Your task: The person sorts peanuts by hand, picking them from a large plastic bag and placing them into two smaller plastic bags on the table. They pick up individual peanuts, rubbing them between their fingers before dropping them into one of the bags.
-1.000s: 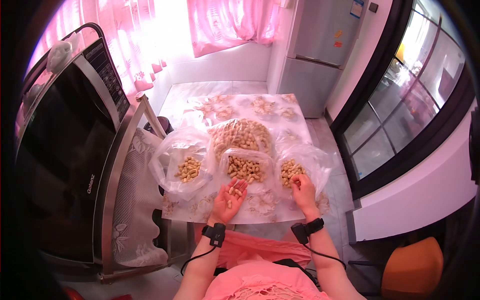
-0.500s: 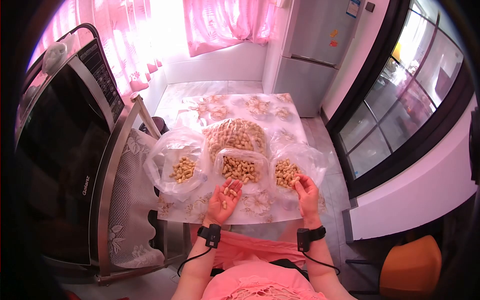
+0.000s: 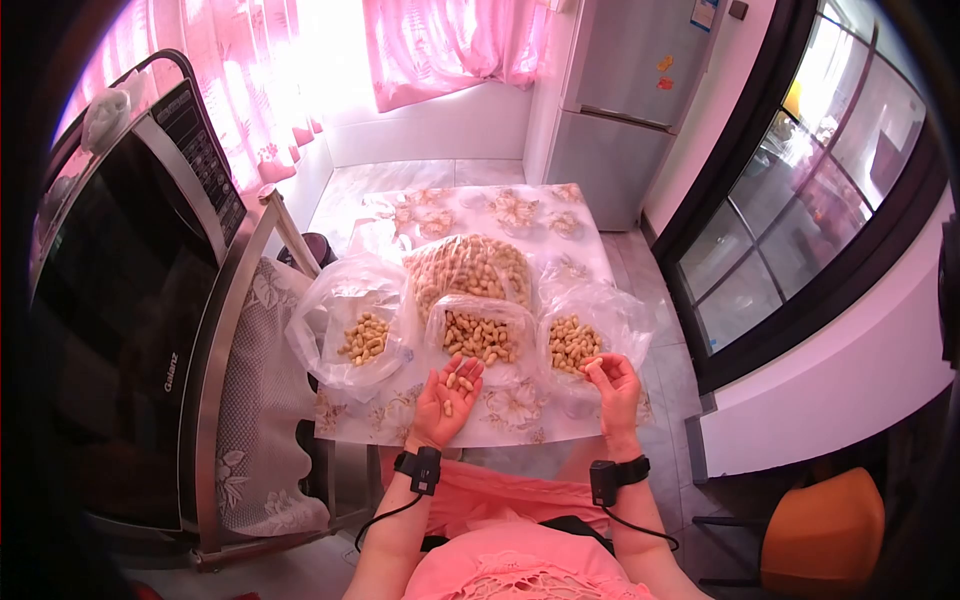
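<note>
My left hand [image 3: 436, 408] is palm up before the middle bag, fingers loosely spread, a few tan, unshelled peanuts [image 3: 458, 383] resting loose on it. My right hand [image 3: 617, 388] is at the near edge of the right bag, thumb and fingertips pinched on what looks like a single pale peanut in its shell [image 3: 594, 363].

Three clear, crinkled plastic bags stand gaping in a row on the white, brown-flowered tablecloth [image 3: 385, 412]: the left bag [image 3: 308, 335], the middle bag [image 3: 470, 303] and the right bag [image 3: 628, 325], each with a heap of peanuts inside. Behind the middle one sits a bulging, see-through plastic sack [image 3: 432, 275], full of them.

I judge that I am partway through handling peanuts one by one, a few in the palm and one at my fingertips. The next move calls for a light, exact pinch, with my left palm level so nothing rolls off.
</note>
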Tool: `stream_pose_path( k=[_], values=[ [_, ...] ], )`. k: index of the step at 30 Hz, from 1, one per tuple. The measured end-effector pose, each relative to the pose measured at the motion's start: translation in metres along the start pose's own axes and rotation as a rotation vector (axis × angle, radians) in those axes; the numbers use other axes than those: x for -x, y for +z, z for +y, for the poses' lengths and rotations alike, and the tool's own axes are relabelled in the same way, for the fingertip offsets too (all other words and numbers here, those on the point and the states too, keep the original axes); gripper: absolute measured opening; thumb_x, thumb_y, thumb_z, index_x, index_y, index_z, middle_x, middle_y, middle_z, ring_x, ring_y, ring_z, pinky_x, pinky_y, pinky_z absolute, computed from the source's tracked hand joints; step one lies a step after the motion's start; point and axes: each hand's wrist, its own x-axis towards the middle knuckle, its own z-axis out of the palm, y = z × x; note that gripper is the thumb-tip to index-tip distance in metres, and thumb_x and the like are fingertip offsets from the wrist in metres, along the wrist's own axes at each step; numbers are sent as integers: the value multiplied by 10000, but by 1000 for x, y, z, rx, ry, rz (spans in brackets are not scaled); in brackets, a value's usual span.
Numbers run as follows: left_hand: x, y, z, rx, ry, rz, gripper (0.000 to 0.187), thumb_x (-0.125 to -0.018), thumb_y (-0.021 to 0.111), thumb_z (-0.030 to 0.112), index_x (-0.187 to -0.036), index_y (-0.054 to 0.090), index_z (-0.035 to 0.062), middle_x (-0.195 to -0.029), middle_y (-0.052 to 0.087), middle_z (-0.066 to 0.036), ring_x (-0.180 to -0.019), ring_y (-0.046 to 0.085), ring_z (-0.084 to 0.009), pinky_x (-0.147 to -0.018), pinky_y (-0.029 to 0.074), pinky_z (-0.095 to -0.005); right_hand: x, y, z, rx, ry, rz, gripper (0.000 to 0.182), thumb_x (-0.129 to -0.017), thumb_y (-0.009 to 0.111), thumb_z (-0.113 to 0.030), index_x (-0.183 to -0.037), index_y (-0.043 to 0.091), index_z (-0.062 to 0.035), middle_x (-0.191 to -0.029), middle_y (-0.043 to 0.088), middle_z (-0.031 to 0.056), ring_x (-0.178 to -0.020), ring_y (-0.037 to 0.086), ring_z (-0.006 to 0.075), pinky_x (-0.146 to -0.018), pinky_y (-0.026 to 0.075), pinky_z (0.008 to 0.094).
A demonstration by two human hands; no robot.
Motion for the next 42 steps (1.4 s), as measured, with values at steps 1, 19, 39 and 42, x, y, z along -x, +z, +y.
stream_pose_path(
  k=[1,19,39,42],
  values=[
    [0,-1,0,0,0,2,491,-1032,464,366,-1391,441,32,-1444,451,-194,-1406,363,-334,-1178,287,-447,1,2,-1,0,2,0,193,-918,680,-44,-1088,597,-7,-1012,679,79,-906,670,152,-846,536,274],
    [-1,-1,-1,33,-3,-10,484,-1031,470,351,-1384,447,21,-1432,462,-196,-1396,372,-337,-1177,287,-448,10,9,5,34,18,-48,222,-887,714,-33,-1080,608,-7,-906,653,34,-742,651,119,-704,550,256],
    [-8,-15,0,-93,-20,-16,436,-1063,392,335,-1393,442,54,-1377,515,-96,-1301,470,-253,-1120,360,-413,-9,245,-13,390,-374,-699,290,-868,707,-48,-1145,638,4,-981,700,91,-833,706,156,-750,547,285],
    [-8,-15,-1,-40,-50,-31,430,-1053,415,317,-1389,451,51,-1387,515,-104,-1337,446,-253,-1133,349,-411,-7,216,-14,471,-430,-668,256,-864,703,-39,-1113,657,-5,-949,698,99,-829,699,157,-739,545,281]
  ],
)
